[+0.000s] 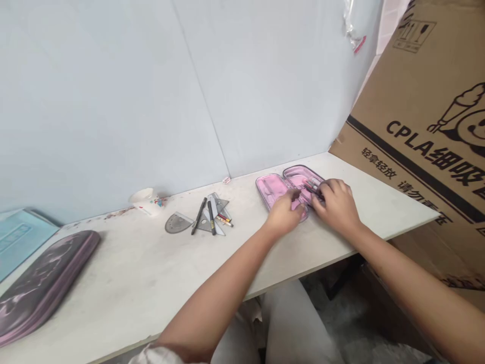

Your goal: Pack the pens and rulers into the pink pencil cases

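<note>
White table (125, 283) | left hand (287, 215) at pink case (273, 186), right hand (336, 203) at pens (311, 187) | fingers curled, can't tell grip | tipped case could spill pens

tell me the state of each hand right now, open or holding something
Left hand: at the open pink case; grip cannot be told.
Right hand: at the pens or pencils inside it; whether closed on them cannot be told.
</note>
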`<state>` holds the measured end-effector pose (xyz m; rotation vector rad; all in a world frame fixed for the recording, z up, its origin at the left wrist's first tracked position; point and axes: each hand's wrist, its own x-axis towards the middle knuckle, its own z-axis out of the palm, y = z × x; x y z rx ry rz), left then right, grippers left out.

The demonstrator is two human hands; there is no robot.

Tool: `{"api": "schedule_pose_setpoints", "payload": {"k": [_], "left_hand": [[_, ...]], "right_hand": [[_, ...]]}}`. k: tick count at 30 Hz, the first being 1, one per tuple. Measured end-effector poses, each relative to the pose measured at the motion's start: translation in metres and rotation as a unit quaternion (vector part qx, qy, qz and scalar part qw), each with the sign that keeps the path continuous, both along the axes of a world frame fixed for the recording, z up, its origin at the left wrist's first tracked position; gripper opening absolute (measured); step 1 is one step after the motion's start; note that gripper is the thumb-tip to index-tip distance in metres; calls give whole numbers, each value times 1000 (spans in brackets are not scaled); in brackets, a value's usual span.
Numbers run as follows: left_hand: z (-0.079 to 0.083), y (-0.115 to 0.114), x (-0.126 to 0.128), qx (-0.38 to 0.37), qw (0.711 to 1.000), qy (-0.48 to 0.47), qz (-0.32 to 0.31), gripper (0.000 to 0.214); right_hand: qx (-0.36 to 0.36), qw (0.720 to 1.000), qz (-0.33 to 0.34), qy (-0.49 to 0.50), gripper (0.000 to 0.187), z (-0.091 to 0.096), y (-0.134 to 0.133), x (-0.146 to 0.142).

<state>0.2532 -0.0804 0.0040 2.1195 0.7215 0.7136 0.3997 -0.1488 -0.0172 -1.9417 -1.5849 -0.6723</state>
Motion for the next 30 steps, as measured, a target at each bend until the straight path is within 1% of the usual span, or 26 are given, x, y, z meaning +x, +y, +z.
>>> {"api": "schedule_pose_setpoints", "payload": {"k": [2,3,5,7,10,13,16,18,20,24,27,30], "left_hand": [[-4,-3,21,109,989,94,-18,41],[-6,-4,30,149,980,130,-29,42],[-11,-5,45,200,962,181,-49,43],[-15,-4,55,226,949,210,-59,44],[-17,2,62,239,942,231,-52,46],[-19,5,62,240,941,234,-35,47],[-21,3,57,256,940,223,-34,44],[-21,1,48,269,940,207,-35,43],[-19,0,34,275,942,190,-30,43],[-7,7,-9,264,947,184,12,41],[0,16,-52,256,947,183,59,37],[2,27,-99,254,944,182,109,34]], "right_hand": [[-41,997,-62,6,28,-5,1,22],[-62,995,-81,7,30,-8,1,30],[-97,990,-96,12,33,-12,2,40],[-119,988,-92,21,33,-14,3,44],[-134,987,-82,32,31,-14,4,46],[-152,983,-97,33,32,-10,6,46],[-181,977,-109,5,36,-4,8,42],[-195,975,-107,-24,38,1,10,37],[-194,974,-107,-47,41,5,11,31],[-173,977,-103,-65,44,14,17,9],[-171,981,-49,-70,38,20,30,-22],[-181,979,37,-82,35,23,45,-67]]}}
